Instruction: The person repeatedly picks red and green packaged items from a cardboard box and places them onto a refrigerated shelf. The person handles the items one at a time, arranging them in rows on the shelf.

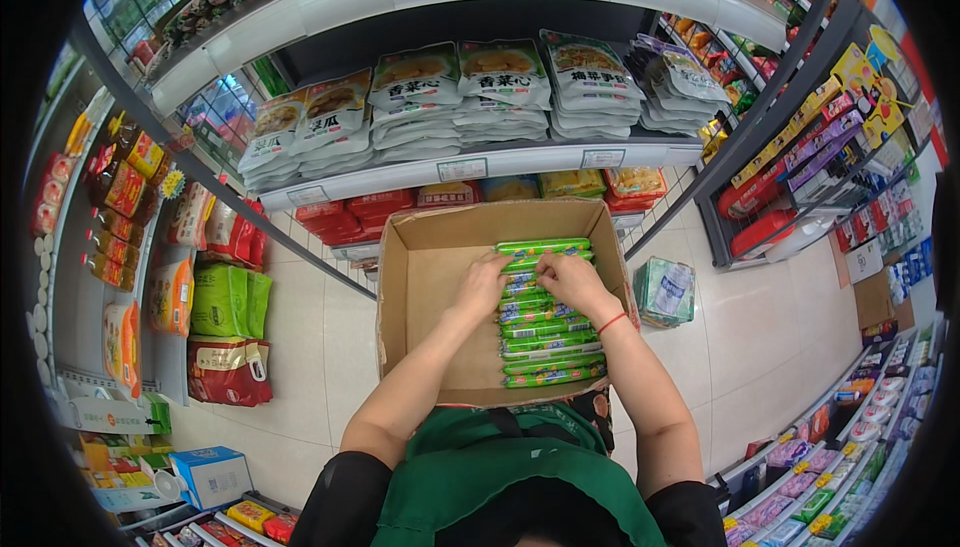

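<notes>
Before me stands an open cardboard box (442, 367), its left part showing bare cardboard. Along its right side lies a column of slim green packets (551, 328), set crosswise one after another. My left hand (484, 284) touches the left ends of the packets near the far end of the column. Over the same packets, my right hand (574, 282) bends its fingers down onto their middle; a red cord circles that wrist. The fingertips of both hands partly cover the packets, and whether either hand grips one is hard to see.
Beyond the box, a shelf (525, 164) bears stacked food pouches (495, 74), with red packs (379, 206) below. Bagged goods (229, 299) stand at left. A small green carton (665, 292) sits on the floor at right. Slanted metal posts (720, 157) flank the shelf.
</notes>
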`<state>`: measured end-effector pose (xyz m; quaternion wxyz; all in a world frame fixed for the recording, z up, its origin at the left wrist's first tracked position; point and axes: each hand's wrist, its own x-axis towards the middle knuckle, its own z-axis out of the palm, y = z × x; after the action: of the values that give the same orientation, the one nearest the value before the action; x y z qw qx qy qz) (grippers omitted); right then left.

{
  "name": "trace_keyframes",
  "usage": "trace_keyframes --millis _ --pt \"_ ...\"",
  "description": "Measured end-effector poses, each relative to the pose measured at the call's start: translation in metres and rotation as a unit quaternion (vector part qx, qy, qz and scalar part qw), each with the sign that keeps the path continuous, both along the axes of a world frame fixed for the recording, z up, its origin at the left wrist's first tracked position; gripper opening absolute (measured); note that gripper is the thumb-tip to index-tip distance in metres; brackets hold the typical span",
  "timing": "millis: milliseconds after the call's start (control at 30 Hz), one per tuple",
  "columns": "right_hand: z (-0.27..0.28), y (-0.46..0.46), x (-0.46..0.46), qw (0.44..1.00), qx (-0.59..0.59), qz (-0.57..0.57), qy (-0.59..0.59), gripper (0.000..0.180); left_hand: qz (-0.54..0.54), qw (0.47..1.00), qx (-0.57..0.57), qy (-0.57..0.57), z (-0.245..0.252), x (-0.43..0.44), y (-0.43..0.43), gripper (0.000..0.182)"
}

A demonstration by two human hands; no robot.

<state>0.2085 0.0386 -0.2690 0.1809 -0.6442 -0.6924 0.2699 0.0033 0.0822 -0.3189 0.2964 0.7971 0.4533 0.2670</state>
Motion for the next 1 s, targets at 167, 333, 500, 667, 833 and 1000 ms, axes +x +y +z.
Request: trace_keyframes --millis 167,333,500,667,833,1000 --pt "-0.001 -0.001 -0.002 1.0 -0.011 -0.004 0.019 0.013 0.005 0.999 -0.032 -0.001 0.002 -0.002 0.001 0.036" --pt "0.008 -0.004 -0.007 0.999 -0.033 -0.002 0.018 0.017 0.007 0.984 -0.175 0.032 0.018 0.004 -0.004 0.039" --pt "0.027 -0.014 -0.018 0.996 -0.072 -0.009 0.047 0.029 -0.007 0.958 -0.286 -0.013 0.0 0.003 -0.002 0.05" --pt "0.004 -0.02 -0.013 0.997 -0.037 0.043 -0.042 0.039 -0.058 0.927 -0.365 -0.059 0.0 0.008 -0.003 0.056" --pt "0.044 -0.04 -0.018 0.997 -0.028 0.063 -0.03 0.033 -0.082 0.912 -0.396 -0.073 0.039 0.009 -0.012 0.051" --pt "0.058 -0.06 -0.016 0.995 0.08 0.052 -0.031 0.031 -0.095 0.897 -0.419 -0.107 0.082 0.01 -0.022 0.042"
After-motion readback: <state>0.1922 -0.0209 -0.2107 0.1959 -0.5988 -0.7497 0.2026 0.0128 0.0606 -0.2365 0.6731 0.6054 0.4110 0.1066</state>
